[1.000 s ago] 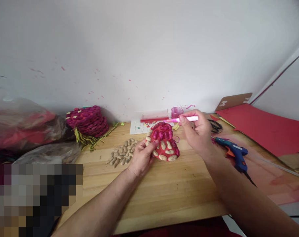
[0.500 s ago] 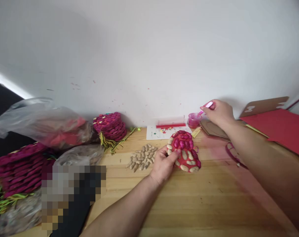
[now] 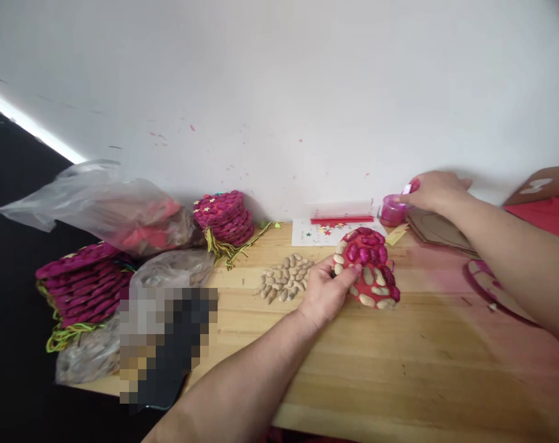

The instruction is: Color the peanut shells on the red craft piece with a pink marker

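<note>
My left hand (image 3: 326,288) grips the left edge of a red peanut-covered piece (image 3: 366,275), thumb on its front. Peanuts on its upper part and right edge are coated in shiny magenta; those along the left and bottom are bare. Over at the wall, my right hand (image 3: 433,192) pinches a white-and-pink paintbrush (image 3: 406,192) above a small clear cup (image 3: 393,212) of pink paint. The brush's tip is hidden at the cup. Left of the held piece lies a loose pile of peanuts (image 3: 286,278) on the wooden table (image 3: 353,363).
Behind the piece, a white sheet (image 3: 301,232) carries small stars and a red strip (image 3: 341,219). Magenta woven baskets (image 3: 226,218) and plastic bags (image 3: 95,212) crowd the left. Brown cardboard (image 3: 439,229) and red sheets (image 3: 547,221) lie at right, near a round hoop (image 3: 496,301).
The view has shifted, so most things sit further right or higher in the picture. My right hand has lowered the brush to the paint cup. My left hand keeps its grip on the piece.
</note>
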A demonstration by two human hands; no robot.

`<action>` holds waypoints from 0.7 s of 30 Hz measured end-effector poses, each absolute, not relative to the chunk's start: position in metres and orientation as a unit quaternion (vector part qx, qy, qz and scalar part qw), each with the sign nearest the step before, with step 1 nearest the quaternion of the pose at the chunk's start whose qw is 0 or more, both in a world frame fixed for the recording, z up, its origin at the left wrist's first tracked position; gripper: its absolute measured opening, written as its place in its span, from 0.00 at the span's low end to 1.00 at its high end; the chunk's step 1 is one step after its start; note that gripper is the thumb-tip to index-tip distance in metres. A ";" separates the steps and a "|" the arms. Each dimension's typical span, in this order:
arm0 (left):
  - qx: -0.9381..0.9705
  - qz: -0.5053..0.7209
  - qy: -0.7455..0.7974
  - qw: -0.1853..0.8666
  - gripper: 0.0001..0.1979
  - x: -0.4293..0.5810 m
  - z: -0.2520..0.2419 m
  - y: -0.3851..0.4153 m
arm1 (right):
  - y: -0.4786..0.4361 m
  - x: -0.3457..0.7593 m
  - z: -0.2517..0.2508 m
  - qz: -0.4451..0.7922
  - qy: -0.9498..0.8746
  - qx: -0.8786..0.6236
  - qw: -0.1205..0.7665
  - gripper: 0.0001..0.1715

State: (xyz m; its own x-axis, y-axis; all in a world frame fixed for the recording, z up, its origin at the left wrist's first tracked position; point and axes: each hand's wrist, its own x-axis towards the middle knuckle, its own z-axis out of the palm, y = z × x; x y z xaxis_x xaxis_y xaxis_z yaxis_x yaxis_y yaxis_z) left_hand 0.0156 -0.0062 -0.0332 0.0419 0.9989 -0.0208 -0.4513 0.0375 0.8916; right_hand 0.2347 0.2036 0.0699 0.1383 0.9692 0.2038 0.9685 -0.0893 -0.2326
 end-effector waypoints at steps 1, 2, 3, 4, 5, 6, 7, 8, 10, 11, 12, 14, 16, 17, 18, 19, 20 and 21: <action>0.372 0.586 0.368 0.619 0.26 0.016 -0.033 -0.006 | 0.200 0.233 0.071 0.009 -0.651 -0.746 0.137 0.29; 0.370 0.588 0.367 0.618 0.26 0.016 -0.034 -0.006 | 0.197 0.231 0.073 0.015 -0.647 -0.753 0.119 0.28; 0.369 0.589 0.367 0.618 0.26 0.016 -0.034 -0.006 | 0.194 0.230 0.074 0.019 -0.644 -0.757 0.106 0.27; 0.370 0.590 0.367 0.617 0.26 0.015 -0.034 -0.005 | 0.191 0.228 0.074 0.020 -0.643 -0.759 0.098 0.27; 0.371 0.591 0.368 0.615 0.26 0.015 -0.035 -0.005 | 0.190 0.228 0.075 0.018 -0.641 -0.761 0.094 0.26; 0.373 0.589 0.369 0.615 0.25 0.015 -0.036 -0.005 | 0.188 0.227 0.075 0.016 -0.640 -0.763 0.092 0.26; 0.376 0.587 0.370 0.615 0.25 0.015 -0.036 -0.004 | 0.187 0.227 0.074 0.016 -0.638 -0.764 0.090 0.25; 0.378 0.586 0.370 0.614 0.25 0.015 -0.037 -0.004 | 0.187 0.227 0.074 0.016 -0.637 -0.766 0.089 0.24; 0.382 0.586 0.372 0.611 0.25 0.015 -0.038 -0.003 | 0.187 0.227 0.075 0.017 -0.635 -0.767 0.086 0.23; 0.383 0.588 0.375 0.606 0.25 0.015 -0.038 -0.003 | 0.187 0.227 0.075 0.018 -0.636 -0.767 0.084 0.23; 0.383 0.591 0.379 0.600 0.25 0.015 -0.038 -0.003 | 0.186 0.227 0.075 0.017 -0.637 -0.767 0.083 0.23; 0.389 0.588 0.376 0.601 0.25 0.015 -0.037 -0.003 | 0.184 0.225 0.075 0.011 -0.640 -0.762 0.097 0.23; 0.408 0.586 0.371 0.593 0.25 0.015 -0.036 -0.003 | 0.181 0.224 0.074 0.005 -0.644 -0.753 0.133 0.21; 0.418 0.587 0.369 0.587 0.25 0.015 -0.035 -0.003 | 0.179 0.224 0.072 0.006 -0.648 -0.747 0.148 0.19; 0.427 0.586 0.369 0.582 0.25 0.015 -0.033 -0.003 | 0.177 0.225 0.070 0.013 -0.649 -0.745 0.151 0.18; 0.435 0.585 0.371 0.575 0.25 0.015 -0.032 -0.004 | 0.175 0.226 0.068 0.018 -0.656 -0.737 0.162 0.16; 0.444 0.581 0.373 0.571 0.25 0.015 -0.031 -0.004 | 0.172 0.229 0.065 0.016 -0.661 -0.729 0.179 0.14; 0.454 0.581 0.374 0.562 0.25 0.014 -0.029 -0.005 | 0.170 0.232 0.063 0.008 -0.665 -0.719 0.200 0.13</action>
